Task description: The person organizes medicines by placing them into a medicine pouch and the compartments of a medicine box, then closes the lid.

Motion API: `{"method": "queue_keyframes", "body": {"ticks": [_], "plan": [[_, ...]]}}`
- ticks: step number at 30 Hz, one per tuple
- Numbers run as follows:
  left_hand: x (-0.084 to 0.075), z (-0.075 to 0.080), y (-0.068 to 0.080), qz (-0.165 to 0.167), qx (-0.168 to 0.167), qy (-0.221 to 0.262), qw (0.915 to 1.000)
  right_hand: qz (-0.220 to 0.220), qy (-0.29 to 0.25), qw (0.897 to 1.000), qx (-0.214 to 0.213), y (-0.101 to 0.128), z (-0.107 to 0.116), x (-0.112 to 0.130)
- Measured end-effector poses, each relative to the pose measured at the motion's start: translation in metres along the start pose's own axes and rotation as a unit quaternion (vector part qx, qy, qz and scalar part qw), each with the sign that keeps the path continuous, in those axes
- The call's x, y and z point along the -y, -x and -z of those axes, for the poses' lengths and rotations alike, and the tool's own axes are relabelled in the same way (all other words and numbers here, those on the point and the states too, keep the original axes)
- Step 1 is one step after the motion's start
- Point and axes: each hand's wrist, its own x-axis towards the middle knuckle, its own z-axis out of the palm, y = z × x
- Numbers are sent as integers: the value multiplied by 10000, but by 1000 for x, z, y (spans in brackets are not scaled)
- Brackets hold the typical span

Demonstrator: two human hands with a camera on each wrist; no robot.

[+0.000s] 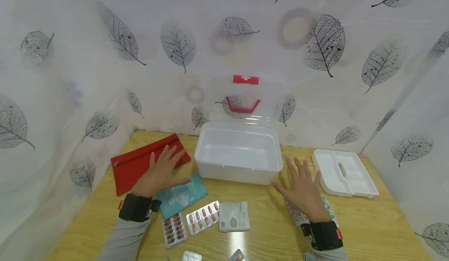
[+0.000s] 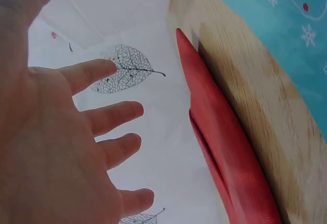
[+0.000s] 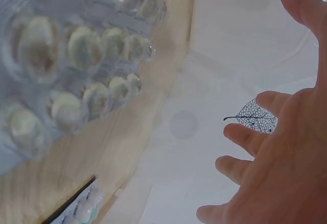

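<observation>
My left hand (image 1: 159,174), fingers spread and holding nothing, hovers over the red zip pouch (image 1: 133,171) and the teal packet (image 1: 184,196). In the left wrist view its palm and spread fingers show beside the red pouch (image 2: 225,142). On the other side, my right hand (image 1: 303,190) is spread too, with nothing in it, above blister packs (image 1: 297,215) that it partly covers. The right wrist view shows one blister pack of pale round pills (image 3: 66,70) close up. Between both hands stands a white plastic box (image 1: 238,171), its clear lid (image 1: 245,114) raised, with a red handle.
A white compartment tray (image 1: 345,173) lies at the right. Nearer me on the wooden table (image 1: 270,226) are an orange-capsule blister pack (image 1: 203,217), a red-and-black capsule pack (image 1: 174,230) and a pale folded packet (image 1: 234,216). A leaf-patterned curtain (image 1: 210,58) hangs behind.
</observation>
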Motion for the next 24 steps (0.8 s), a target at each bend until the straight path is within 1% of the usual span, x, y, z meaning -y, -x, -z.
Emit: {"method": "queue_keyframes", "body": {"ticks": [3, 8, 11, 14, 19, 22, 24], "plan": [[7, -2, 1, 67, 26, 193, 9998, 53, 10, 10000, -9, 0, 2, 0], [21, -4, 0, 372, 18, 480, 9982, 114, -19, 9999, -27, 1, 7, -1], [32, -3, -2, 520, 52, 642, 9966, 109, -81, 9999, 12, 1, 8, 0], [43, 2, -3, 566, 112, 774, 9953, 145, -115, 9998, -2, 2, 8, 1], [64, 9, -4, 718, 206, 537, 9958, 276, -259, 9993, 0, 4, 8, 4], [77, 15, -8, 855, 197, 403, 9953, 347, -332, 9988, 53, 6, 8, 4], [84, 20, -12, 875, 120, 348, 9955, 380, -355, 9986, 68, 6, 9, 4]]}}
